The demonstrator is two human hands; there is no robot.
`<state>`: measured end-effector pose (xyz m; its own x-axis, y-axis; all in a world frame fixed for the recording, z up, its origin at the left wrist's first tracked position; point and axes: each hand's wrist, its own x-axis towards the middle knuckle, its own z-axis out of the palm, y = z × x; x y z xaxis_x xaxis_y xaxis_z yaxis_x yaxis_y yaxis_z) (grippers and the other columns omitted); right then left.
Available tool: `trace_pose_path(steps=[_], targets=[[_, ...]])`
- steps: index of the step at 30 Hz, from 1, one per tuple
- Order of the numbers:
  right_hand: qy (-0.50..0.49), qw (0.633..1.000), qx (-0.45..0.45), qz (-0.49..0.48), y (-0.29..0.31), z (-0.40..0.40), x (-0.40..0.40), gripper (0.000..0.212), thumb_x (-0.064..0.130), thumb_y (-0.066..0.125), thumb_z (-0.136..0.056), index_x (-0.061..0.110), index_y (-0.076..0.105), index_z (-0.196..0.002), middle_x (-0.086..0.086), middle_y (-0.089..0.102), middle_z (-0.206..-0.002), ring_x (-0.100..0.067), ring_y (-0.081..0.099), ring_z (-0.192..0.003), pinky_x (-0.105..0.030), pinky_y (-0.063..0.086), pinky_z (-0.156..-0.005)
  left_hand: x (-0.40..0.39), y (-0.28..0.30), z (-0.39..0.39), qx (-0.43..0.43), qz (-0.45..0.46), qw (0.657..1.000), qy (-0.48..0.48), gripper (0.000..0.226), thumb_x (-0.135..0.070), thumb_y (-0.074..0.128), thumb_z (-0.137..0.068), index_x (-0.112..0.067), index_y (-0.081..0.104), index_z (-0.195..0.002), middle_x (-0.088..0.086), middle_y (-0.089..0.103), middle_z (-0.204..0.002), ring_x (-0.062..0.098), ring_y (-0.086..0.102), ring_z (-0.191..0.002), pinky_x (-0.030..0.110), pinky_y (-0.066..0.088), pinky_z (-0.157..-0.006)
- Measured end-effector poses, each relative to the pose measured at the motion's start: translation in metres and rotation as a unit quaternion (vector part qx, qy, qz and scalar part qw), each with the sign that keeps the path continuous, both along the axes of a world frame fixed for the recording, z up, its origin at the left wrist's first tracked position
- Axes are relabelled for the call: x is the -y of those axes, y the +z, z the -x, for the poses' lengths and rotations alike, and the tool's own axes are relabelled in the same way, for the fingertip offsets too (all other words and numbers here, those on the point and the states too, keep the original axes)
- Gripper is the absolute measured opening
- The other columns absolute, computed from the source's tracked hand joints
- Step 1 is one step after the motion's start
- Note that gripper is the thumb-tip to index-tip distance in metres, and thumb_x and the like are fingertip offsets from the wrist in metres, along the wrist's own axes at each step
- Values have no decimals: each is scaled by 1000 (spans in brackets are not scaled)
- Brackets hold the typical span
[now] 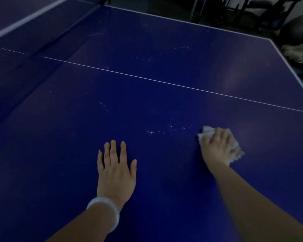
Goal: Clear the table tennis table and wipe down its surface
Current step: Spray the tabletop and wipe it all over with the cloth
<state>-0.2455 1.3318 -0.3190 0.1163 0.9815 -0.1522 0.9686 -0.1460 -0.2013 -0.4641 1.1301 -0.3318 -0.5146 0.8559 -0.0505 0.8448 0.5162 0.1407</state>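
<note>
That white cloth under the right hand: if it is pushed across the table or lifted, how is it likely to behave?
The white cloth looks bunched and wrinkled under the right hand, so it is probably floppy and would droop if lifted. Its edges stick out unevenly, so pushing may fold or smear it rather than slide it whole. It is flat on the table and unlikely to roll.

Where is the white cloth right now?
In the head view, the white cloth lies lower right on the blue table, under the right hand, right of the speckled droplets.
</note>
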Motion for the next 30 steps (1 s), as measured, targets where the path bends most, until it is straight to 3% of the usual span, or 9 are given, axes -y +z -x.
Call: trace_pose_path(steps=[3, 6, 8, 12, 15, 18, 23, 27, 30], targets=[[249, 967, 25, -40, -12, 39, 17, 61, 52, 11, -101, 29, 0, -156, 6, -10, -164, -16, -17, -150, -51, -17, -116, 0, 0, 2, -6, 8, 1000, 1, 70, -55, 0, -98, -15, 10, -155, 16, 11, -162, 29, 3, -151, 50, 6, -122], [407, 909, 48, -77, -19, 23, 30, 61, 50, 21, -103, 25, 4, -156, 7, -7, -164, -12, -16, -150, -49, -10, -117, 1, 2, 3, 1, 8, 1000, 2, 72, -53, 2, -95, -14, 15, -155, 17, 16, -161, 31, 8, -150, 51, 9, -122], [354, 928, 54, -104, -19, -7, 10, 62, 39, 39, -100, 21, 17, -155, -1, 8, -165, -17, -3, -151, -55, 5, -117, 1, 2, 3, 1, 7, 1000, 1, 71, -52, 4, -96, -13, 16, -154, 17, 17, -160, 31, 9, -150, 51, 9, -122], [12, 1000, 13, -11, -4, -23, -46, 64, 51, 14, -99, 25, 8, -157, 2, -1, -165, -18, -5, -151, -58, -1, -119, 1, 2, 3, -2, 13, 1000, 0, 71, -52, 3, -96, -13, 15, -155, 17, 16, -160, 31, 8, -150, 51, 8, -122], [-25, 1000, 9, 13, 5, 22, -71, 64, 50, 13, -101, 21, 6, -158, -3, -4, -165, -23, -5, -151, -60, 0, -117, 1, 2, 3, -2, 12, 1000, 1, 70, -52, 8, -97, -12, 22, -154, 18, 22, -159, 32, 14, -149, 52, 13, -121], [158, 986, 47, -18, 8, 81, -61, 58, 44, 21, -103, 20, 13, -156, -4, 6, -163, -24, 4, -150, -63, 8, -116, 1, 1, 3, -7, 11, 1000, -3, 70, -52, 9, -97, -12, 22, -153, 19, 22, -159, 32, 14, -149, 52, 15, -121], [475, 877, 32, -61, -15, 91, 21, 62, 54, 9, -102, 24, 14, -156, 5, 5, -165, -13, -11, -151, -53, -4, -121, 1, 4, 2, -5, 17, 1000, 1, 72, -54, 6, -96, -12, 20, -153, 19, 21, -158, 32, 14, -149, 52, 15, -120], [355, 932, 20, -77, -17, 9, -23, 54, 37, 42, -101, 20, 30, -151, 2, 19, -162, -22, 12, -150, -58, 11, -118, 1, 4, 1, 0, 17, 1000, 1, 72, -53, 7, -95, -12, 21, -153, 18, 22, -158, 32, 15, -149, 52, 14, -121], [116, 992, 31, -35, -9, -60, -70, 58, 43, 31, -100, 20, 22, -153, -3, 13, -162, -22, 9, -149, -60, 15, -115, 1, 5, 1, 1, 16, 1000, 2, 71, -52, 11, -96, -10, 26, -152, 20, 26, -157, 33, 19, -148, 53, 17, -120]])
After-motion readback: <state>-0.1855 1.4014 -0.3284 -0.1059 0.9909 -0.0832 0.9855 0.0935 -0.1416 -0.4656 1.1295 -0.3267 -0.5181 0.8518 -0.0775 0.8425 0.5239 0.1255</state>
